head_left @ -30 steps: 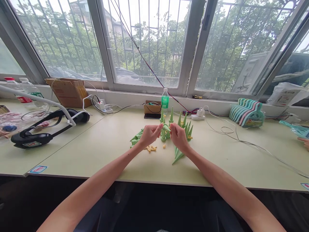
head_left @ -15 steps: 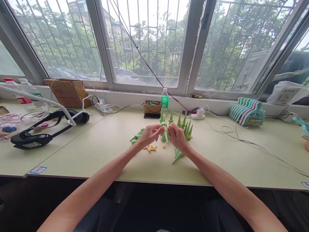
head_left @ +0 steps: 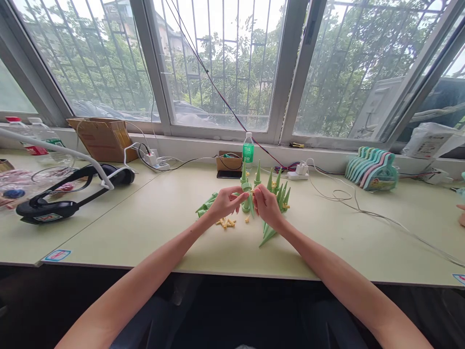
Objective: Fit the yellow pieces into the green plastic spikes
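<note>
Between my hands is a green cone-shaped plastic piece [head_left: 251,205], its narrow tip pointing down. My left hand [head_left: 227,202] is closed on its left side near the collar. On the right, my right hand [head_left: 266,203] pinches a small yellow piece [head_left: 253,192] against the cone; the fingers partly hide it. Behind and to the right stand several green cones [head_left: 282,194], some with yellow bits at their bases. More green cones [head_left: 269,236] lie in front of my right hand. Green cylindrical pieces [head_left: 206,206] lie beyond my left wrist, and loose yellow pieces [head_left: 225,223] lie nearer me.
A green-labelled bottle [head_left: 247,151] and a dark phone [head_left: 228,174] stand behind the cones. To the left lies a black headset [head_left: 54,211]. White cables [head_left: 358,206] cross the table at right, near pastel hangers [head_left: 372,169]. Another person's hand [head_left: 461,215] shows at the right edge.
The cone between my hands has tilted slightly, its tip shifting right. My left fingers have loosened a little. At the right edge, the other person's hand has moved partly out of view.
</note>
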A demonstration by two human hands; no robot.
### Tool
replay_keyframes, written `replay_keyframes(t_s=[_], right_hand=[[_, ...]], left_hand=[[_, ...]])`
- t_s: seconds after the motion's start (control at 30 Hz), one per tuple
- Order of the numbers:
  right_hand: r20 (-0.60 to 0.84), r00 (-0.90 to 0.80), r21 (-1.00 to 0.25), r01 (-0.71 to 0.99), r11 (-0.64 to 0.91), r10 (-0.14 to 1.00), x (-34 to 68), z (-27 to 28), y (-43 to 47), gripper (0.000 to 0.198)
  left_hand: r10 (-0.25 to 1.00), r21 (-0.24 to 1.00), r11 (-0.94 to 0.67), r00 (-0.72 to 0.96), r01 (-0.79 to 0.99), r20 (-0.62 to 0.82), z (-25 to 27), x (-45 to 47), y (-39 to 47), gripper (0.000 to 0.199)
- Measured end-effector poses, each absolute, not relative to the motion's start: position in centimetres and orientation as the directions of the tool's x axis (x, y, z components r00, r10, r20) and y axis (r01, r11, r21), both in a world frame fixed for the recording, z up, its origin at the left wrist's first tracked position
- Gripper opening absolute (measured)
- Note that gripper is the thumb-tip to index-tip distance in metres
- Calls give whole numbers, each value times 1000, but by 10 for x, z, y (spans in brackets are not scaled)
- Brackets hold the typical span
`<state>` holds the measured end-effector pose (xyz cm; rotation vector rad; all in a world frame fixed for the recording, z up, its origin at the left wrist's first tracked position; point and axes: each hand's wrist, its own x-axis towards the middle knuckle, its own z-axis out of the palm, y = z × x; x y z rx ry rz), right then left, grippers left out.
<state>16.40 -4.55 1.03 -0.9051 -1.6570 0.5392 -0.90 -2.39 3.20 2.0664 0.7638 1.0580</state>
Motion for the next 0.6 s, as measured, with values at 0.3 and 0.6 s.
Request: replay_keyframes(t_s=[0.3, 0.6], right_hand=[[542, -72, -824, 151, 546, 837, 163, 9, -44, 47], [479, -70, -874, 59, 483, 875, 163, 11, -41, 52]], left_hand=[[725, 735, -646, 464, 206, 508, 29, -6, -22, 37], [625, 608, -765, 469, 211, 624, 29, -6, -22, 28]])
